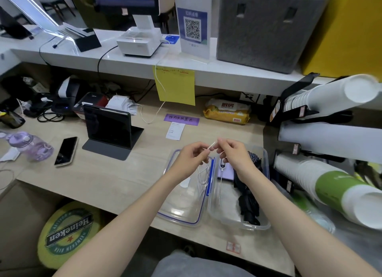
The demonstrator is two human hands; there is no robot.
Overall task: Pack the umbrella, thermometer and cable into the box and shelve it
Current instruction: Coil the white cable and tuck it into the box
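Thin white cable (203, 176), both hands' fingers (203, 150) pinching its plug, clear plastic box (266, 225)

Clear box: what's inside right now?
Inside the clear box: black umbrella and probe thermometer. The right hand covers their upper ends. The cable hangs outside, over the lid.

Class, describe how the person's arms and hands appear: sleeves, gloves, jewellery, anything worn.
Both forearms are bare up to the frame's edge; no sleeves show. The left hand and right hand wear no gloves, and no rings, watch or bracelets are visible.
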